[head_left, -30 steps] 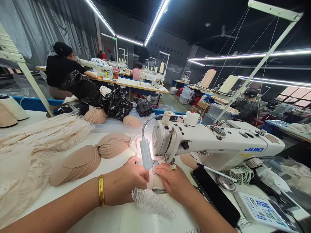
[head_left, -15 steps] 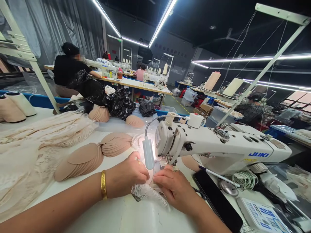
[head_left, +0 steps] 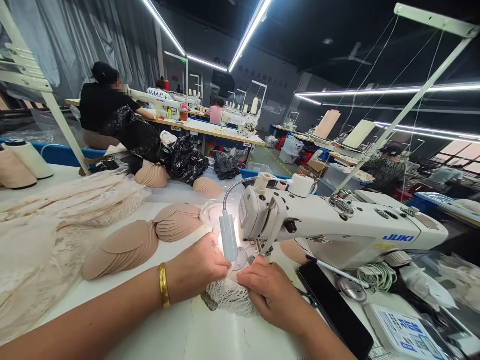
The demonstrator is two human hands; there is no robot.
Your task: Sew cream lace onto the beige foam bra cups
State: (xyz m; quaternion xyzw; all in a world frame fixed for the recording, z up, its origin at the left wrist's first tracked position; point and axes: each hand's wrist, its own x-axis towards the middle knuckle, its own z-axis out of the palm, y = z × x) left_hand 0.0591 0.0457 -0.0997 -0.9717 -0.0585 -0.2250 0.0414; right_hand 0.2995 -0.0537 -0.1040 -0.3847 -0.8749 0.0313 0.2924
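Note:
White lace fabric lies below the needle area of a white sewing machine. My left hand, with a gold bangle at its wrist, pinches the fabric's left side. On the right side, my right hand presses the lace with its fingers together, just below the presser foot. A grey lamp on a bendable neck lights the spot and hides part of the work. Stacks of beige cups rest on the table to the left, near a pile of cream lace.
A black phone, a white box and a coiled cable lie to the right. Thread cones stand at the far left. Beyond the table are black bags and a seated person.
The lace between my hands has shifted and bunched up, its loose end no longer stretching to the lower right. My hands have stayed in nearly the same place.

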